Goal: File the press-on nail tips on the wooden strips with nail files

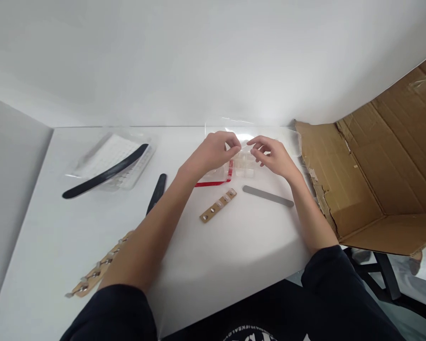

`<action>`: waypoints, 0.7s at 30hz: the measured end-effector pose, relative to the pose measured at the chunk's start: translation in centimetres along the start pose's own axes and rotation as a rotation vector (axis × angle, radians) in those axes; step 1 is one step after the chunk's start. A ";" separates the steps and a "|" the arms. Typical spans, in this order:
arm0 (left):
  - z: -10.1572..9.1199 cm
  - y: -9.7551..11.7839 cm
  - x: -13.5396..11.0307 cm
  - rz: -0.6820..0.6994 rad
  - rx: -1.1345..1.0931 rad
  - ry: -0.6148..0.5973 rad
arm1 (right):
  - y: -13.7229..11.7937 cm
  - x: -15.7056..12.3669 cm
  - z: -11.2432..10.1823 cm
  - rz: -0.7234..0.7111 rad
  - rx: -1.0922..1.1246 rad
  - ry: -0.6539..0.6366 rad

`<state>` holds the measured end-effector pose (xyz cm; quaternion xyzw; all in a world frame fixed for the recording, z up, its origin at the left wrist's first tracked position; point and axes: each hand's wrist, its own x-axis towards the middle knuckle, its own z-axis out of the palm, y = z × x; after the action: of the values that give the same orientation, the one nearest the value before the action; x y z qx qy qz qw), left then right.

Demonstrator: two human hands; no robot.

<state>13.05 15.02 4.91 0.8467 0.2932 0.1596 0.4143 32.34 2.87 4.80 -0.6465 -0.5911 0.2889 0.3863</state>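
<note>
My left hand [215, 152] and my right hand [271, 155] meet over a clear plastic compartment box [242, 166] with a red edge at the far middle of the white table [234, 246]. Both hands have their fingers pinched together, nearly touching each other. Something tiny and clear seems to sit between the fingertips, too small to name. The box's clear lid [291, 137] stands open behind my hands. A short cardboard strip [218, 205] carrying small pale pieces lies just in front of the box. A grey nail file [268, 196] lies beside it, under my right wrist.
A black curved file [104, 173] rests on a clear plastic tray [124, 156] at the far left. A smaller black file [156, 192] lies by my left forearm. A longer cardboard strip [92, 274] sits near the front left. An open cardboard box [376, 180] stands on the right.
</note>
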 end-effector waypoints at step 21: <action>-3.4 -0.1 -0.7 -0.003 0.080 0.119 | 0.3 0.5 0.7 0.064 0.366 0.150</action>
<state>10.68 16.69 6.85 0.8511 0.3248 0.1972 0.3624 31.94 3.48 4.22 -0.6038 -0.4773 0.3545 0.5310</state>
